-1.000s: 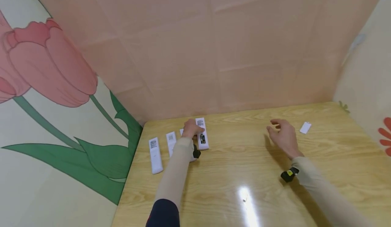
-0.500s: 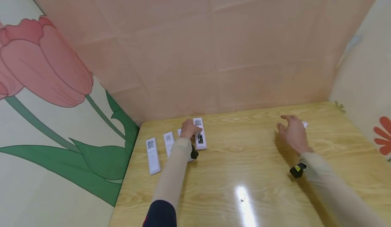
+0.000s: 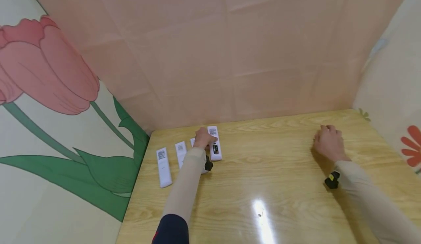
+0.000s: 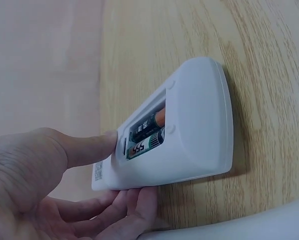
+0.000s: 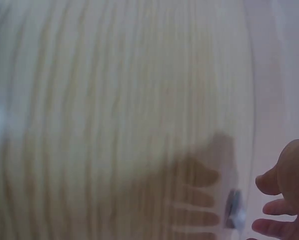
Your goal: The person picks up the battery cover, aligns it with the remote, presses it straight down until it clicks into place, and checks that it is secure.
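My left hand point(image 3: 203, 138) grips a white remote control point(image 4: 197, 120) that lies back side up on the table, thumb on its back and fingers along its side. Two batteries point(image 4: 145, 145) show in its uncovered compartment in the left wrist view. Over at the right of the table, my right hand point(image 3: 329, 143) is low over the wood with bent fingers. In the right wrist view its fingers are loosely apart, near a small white battery cover point(image 5: 238, 217) on the tabletop. From the head view that cover is hidden behind the hand.
Left of the gripped remote, more white remotes lie in a row: an outer remote point(image 3: 164, 167), a second remote point(image 3: 181, 151) and one partly behind my left arm. A pink cloth point(image 3: 230, 54) hangs behind the table, with painted walls on both sides.
My right hand has moved right across the table and now covers the spot where the white cover lay in view. The left hand stays on the remote control.
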`<act>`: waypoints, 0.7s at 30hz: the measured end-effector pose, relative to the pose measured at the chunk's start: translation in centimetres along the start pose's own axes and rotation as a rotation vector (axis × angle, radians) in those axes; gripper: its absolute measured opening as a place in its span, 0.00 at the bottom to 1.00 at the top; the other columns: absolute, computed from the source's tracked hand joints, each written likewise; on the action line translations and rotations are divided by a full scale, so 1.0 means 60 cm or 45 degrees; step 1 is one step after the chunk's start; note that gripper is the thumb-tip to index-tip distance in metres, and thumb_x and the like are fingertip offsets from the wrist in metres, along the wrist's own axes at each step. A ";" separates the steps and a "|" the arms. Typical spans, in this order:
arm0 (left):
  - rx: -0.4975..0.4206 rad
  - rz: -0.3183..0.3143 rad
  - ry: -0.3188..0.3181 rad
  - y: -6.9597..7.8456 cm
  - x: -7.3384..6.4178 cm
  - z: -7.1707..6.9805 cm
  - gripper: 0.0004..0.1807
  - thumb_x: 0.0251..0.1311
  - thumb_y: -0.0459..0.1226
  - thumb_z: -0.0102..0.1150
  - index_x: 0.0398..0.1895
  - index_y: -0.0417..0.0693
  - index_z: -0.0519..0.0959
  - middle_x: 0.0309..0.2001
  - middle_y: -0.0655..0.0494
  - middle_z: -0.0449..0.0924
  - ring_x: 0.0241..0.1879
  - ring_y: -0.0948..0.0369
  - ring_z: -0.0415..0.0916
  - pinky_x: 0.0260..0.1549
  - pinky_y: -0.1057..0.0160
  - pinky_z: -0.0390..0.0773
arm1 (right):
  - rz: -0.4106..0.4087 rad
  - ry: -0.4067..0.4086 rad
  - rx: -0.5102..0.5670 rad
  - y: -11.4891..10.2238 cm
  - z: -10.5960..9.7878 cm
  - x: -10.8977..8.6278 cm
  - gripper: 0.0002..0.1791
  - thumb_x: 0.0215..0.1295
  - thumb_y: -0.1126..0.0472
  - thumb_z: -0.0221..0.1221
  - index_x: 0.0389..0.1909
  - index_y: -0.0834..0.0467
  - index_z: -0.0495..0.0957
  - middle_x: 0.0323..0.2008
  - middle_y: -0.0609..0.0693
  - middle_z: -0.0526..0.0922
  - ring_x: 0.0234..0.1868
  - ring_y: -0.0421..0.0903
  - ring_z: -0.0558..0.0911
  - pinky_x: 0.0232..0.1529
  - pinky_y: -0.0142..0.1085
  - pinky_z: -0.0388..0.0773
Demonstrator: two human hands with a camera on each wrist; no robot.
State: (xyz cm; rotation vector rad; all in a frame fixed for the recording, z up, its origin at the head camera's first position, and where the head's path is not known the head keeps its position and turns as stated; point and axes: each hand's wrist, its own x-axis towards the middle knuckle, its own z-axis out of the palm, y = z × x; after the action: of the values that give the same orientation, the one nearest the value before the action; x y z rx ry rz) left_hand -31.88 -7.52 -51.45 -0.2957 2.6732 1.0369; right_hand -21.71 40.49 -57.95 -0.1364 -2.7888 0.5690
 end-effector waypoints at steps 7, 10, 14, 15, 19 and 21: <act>0.024 -0.034 0.010 0.004 0.005 0.002 0.26 0.60 0.39 0.79 0.54 0.34 0.78 0.46 0.39 0.79 0.37 0.48 0.85 0.36 0.55 0.91 | -0.063 -0.022 -0.050 0.032 0.010 0.001 0.27 0.71 0.66 0.49 0.60 0.88 0.65 0.56 0.88 0.69 0.60 0.82 0.66 0.57 0.76 0.62; 0.014 -0.041 0.006 0.004 0.005 0.001 0.26 0.60 0.39 0.79 0.54 0.34 0.78 0.46 0.39 0.79 0.37 0.48 0.85 0.37 0.55 0.91 | -0.055 -0.008 0.000 0.035 0.008 0.004 0.28 0.68 0.67 0.53 0.59 0.88 0.65 0.53 0.88 0.70 0.57 0.84 0.66 0.54 0.77 0.61; 0.007 -0.021 -0.006 0.003 0.004 0.000 0.25 0.60 0.39 0.79 0.53 0.34 0.79 0.44 0.40 0.79 0.34 0.51 0.83 0.35 0.56 0.91 | 0.011 0.003 0.124 0.035 -0.001 0.007 0.30 0.64 0.67 0.60 0.58 0.87 0.67 0.54 0.90 0.68 0.55 0.87 0.66 0.53 0.78 0.65; 0.006 -0.012 -0.012 0.003 0.004 0.000 0.24 0.60 0.39 0.78 0.53 0.34 0.79 0.43 0.41 0.79 0.33 0.51 0.82 0.34 0.56 0.90 | 0.033 0.001 0.159 0.036 -0.004 0.007 0.31 0.64 0.67 0.62 0.59 0.87 0.67 0.55 0.90 0.67 0.55 0.87 0.66 0.54 0.78 0.66; -0.006 0.022 -0.032 0.001 0.000 -0.003 0.21 0.61 0.38 0.77 0.51 0.34 0.80 0.41 0.41 0.81 0.31 0.52 0.82 0.29 0.58 0.88 | 0.074 0.002 0.235 0.039 -0.011 0.004 0.32 0.62 0.66 0.65 0.59 0.87 0.69 0.54 0.91 0.69 0.55 0.86 0.67 0.52 0.75 0.72; -0.016 0.027 -0.034 0.000 -0.001 -0.003 0.21 0.61 0.37 0.77 0.50 0.34 0.80 0.41 0.42 0.81 0.33 0.51 0.83 0.28 0.58 0.87 | 0.051 0.028 0.254 0.040 -0.014 0.003 0.32 0.61 0.66 0.67 0.57 0.88 0.71 0.52 0.90 0.72 0.52 0.85 0.72 0.49 0.72 0.75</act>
State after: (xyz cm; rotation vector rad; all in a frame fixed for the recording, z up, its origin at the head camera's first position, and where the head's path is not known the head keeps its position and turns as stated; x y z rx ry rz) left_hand -31.88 -7.64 -51.27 -0.2547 2.6528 1.0564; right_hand -21.56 43.02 -58.12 -0.1546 -2.6939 0.8455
